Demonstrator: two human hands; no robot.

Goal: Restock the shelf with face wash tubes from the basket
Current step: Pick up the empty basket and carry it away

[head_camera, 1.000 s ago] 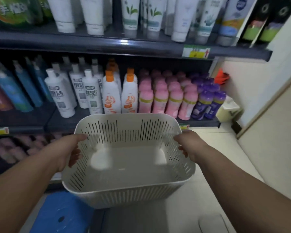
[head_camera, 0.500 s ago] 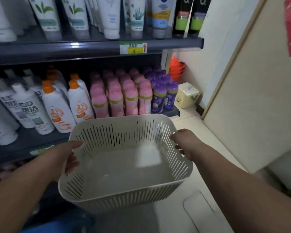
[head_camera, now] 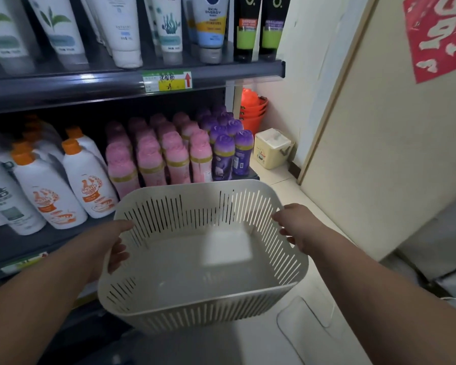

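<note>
shelf (head_camera: 90, 85) stocked with face wash tubes (head_camera: 124, 30) — left hand (head_camera: 108, 248) and right hand (head_camera: 298, 227) grip the basket (head_camera: 195, 312).

The basket (head_camera: 195, 314) is held between the left hand (head_camera: 108, 248) and the right hand (head_camera: 298, 227), before the bottles (head_camera: 174, 159) on the lower shelf (head_camera: 24, 246). Face wash tubes (head_camera: 166, 25) are stood on the upper shelf (head_camera: 63, 88). Buckets (head_camera: 253, 111) are stacked right of both.

The single head camera looks forward and down, close above the basket (head_camera: 203, 309), with the shelf (head_camera: 90, 85) near on its left.
</note>
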